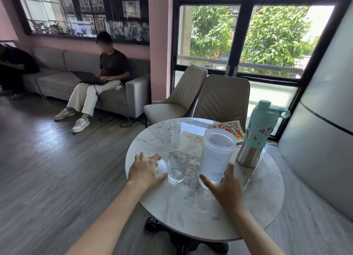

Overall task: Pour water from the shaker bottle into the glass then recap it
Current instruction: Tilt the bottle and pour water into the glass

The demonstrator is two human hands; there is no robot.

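The shaker bottle (216, 157) stood uncapped on the bench (191, 207), just right of the glass (177, 167), which held only a shallow layer of water, so the pour looked either barely begun or small; recapping remained. The left hand (146, 169), just left of the glass, had its grip curled over a white cap (161, 167) resting on the bench. The right hand (225, 189) reached toward the bottle's base, fingers spread, holding nothing, thumb near the wall.

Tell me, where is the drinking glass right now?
The glass stands on the round table, between the left hand and the shaker bottle.
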